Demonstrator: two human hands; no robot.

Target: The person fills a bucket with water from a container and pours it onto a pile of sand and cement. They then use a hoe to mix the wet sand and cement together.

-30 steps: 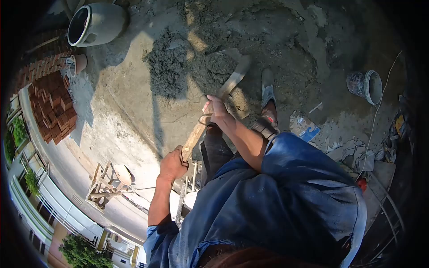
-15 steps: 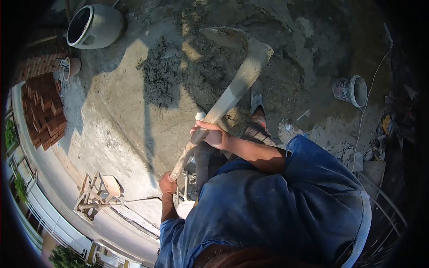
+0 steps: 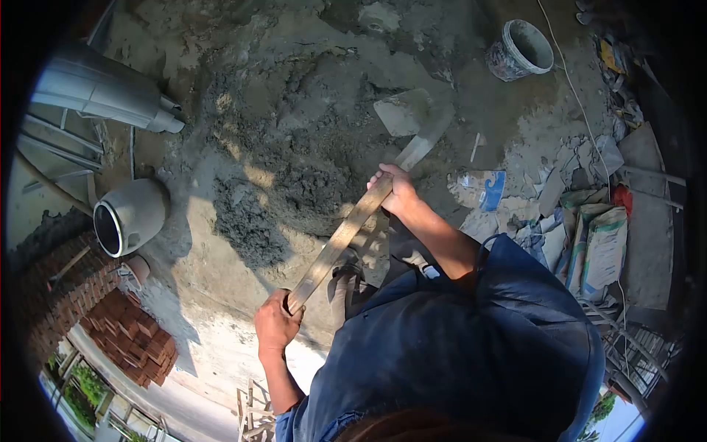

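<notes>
My left hand (image 3: pixel 277 321) is closed round the near end of the long wooden handle of a hoe (image 3: pixel 346 234). Farther up the same handle, close to the metal head, my right hand (image 3: pixel 394 190) is wrapped round the wood. The hoe's flat grey blade (image 3: pixel 404 113) is over wet mortar at the upper middle. A heap of dark wet mortar (image 3: pixel 250 221) lies left of the handle, on the ground.
A dirty bucket (image 3: pixel 518 50) stands at the upper right. Cement bags (image 3: pixel 598 247) and rubble lie at the right. At the left are a mixer drum (image 3: pixel 131 217), a small tub (image 3: pixel 135 270), stacked red bricks (image 3: pixel 131 335) and a grey metal sheet (image 3: pixel 103 87).
The view has turned. My right hand has moved up the handle, nearer the head, and the blade is now lower, over the mortar. My left hand still holds the handle's end.
</notes>
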